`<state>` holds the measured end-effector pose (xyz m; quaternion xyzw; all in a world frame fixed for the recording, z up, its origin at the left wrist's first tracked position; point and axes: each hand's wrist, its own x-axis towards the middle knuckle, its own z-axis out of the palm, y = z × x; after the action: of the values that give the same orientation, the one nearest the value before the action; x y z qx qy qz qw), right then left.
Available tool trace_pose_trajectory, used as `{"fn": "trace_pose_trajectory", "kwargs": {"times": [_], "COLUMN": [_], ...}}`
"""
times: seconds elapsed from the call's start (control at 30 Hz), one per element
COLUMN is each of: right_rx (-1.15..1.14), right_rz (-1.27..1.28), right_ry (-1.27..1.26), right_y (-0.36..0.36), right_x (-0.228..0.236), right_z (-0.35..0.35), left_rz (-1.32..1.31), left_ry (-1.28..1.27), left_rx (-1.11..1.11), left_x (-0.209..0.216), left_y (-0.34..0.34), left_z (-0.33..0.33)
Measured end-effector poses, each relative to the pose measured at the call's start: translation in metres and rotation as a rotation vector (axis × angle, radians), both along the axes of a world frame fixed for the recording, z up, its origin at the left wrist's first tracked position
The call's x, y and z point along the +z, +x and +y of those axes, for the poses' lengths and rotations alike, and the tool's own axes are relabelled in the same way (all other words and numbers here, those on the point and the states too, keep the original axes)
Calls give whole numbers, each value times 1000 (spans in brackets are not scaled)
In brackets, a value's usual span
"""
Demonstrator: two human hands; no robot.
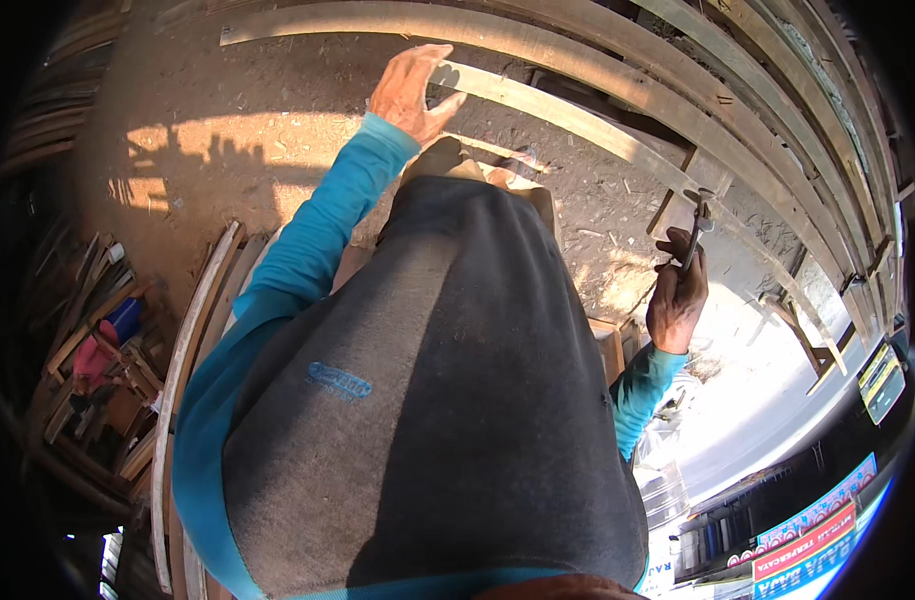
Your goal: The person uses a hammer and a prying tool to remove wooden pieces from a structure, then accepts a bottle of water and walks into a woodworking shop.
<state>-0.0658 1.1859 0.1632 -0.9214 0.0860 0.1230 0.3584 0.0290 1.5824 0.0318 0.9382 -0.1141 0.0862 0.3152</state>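
Farthest left, just below nine o'clock, there's a jumble of wood scraps, and a little inward of it a long pale plank stands along my side. Above them, toward ten and eleven, the dirt ground is strewn with chips and crossed by sunlight and shadow. My left hand is reached out just short of twelve, its teal sleeve running back to my shoulder. The thumb and fingers are spread in a wide curve with the near end of a narrow wooden strip between them; I cannot tell whether they press on it. A long beam lies beyond that hand, at the top of twelve. My dark shirt fills the middle. From my left hand the strip runs rightward, past two and down beyond three. At three, my right hand has its fingers closed around a hammer, head up toward two, where it overlaps the strip; I cannot tell if they touch. Past that, more timbers curve along two o'clock, and coloured signboards show at four.
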Motion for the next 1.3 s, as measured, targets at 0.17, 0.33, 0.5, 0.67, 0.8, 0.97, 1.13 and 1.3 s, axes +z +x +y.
{"fn": "trace_pose_trajectory", "kwargs": {"times": [0.17, 0.33, 0.5, 0.67, 0.8, 0.97, 1.13, 1.3], "right_rx": [228, 105, -187, -473, -515, -456, -533, -609], "right_rz": [-156, -82, 203, 587, 639, 672, 768, 805], "right_ry": [91, 330, 759, 1153, 1004, 897, 1169, 1284], "right_y": [9, 25, 40, 11, 17, 21, 42, 43], "right_x": [26, 7, -45, -66, -47, -61, -51, -59], "right_z": [89, 186, 239, 275, 305, 307, 326, 332], "left_rz": [137, 530, 544, 278, 226, 430, 204, 126], "left_ry": [-450, -472, -289, -142, -93, -103, -306, -384], "left_rx": [-291, -640, -491, -89, -235, -360, -364, -296], "left_x": [34, 30, 0, -41, -71, -107, -124, -120], "left_y": [-23, -34, -46, -1, 30, 47, 26, 12], "left_z": [-77, -53, 40, 120, 119, 107, 104, 105]}}
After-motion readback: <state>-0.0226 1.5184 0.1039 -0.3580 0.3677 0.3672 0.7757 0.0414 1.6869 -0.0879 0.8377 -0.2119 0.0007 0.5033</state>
